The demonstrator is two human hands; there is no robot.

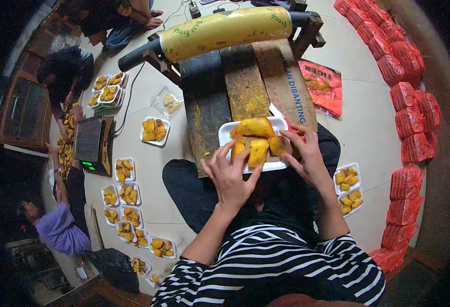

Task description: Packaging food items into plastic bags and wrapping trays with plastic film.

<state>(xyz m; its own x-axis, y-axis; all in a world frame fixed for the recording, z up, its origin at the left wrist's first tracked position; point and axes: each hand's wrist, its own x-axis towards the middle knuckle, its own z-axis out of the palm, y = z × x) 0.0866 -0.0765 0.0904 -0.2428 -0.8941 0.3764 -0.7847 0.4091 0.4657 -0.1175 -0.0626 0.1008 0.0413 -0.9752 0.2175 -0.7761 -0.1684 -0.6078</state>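
A white foam tray (pixel 225 134) with several yellow jackfruit-like pieces (pixel 258 152) lies before me, at the near end of a wooden board stand (pixel 248 82). My left hand (pixel 230 176) rests over its left side, fingertips on the pieces. At the right, my right hand (pixel 305 151) has thumb and fingers around a darker piece (pixel 277 146) by the tray's edge. A blade with a red handle, perhaps a knife (pixel 276 110), lies partly hidden behind the tray. A yellow roll of printed cling film (pixel 227 32) spans the stand's far end on a dark bar.
Filled trays (pixel 129 193) stand on the floor at left, others (pixel 347 179) at right. A digital scale (pixel 90 142) and a bag of crumbs (pixel 168 103) are left. Red-wrapped stacks (pixel 405 103) line the right. Several people sit at left, some handling fruit (pixel 67 146).
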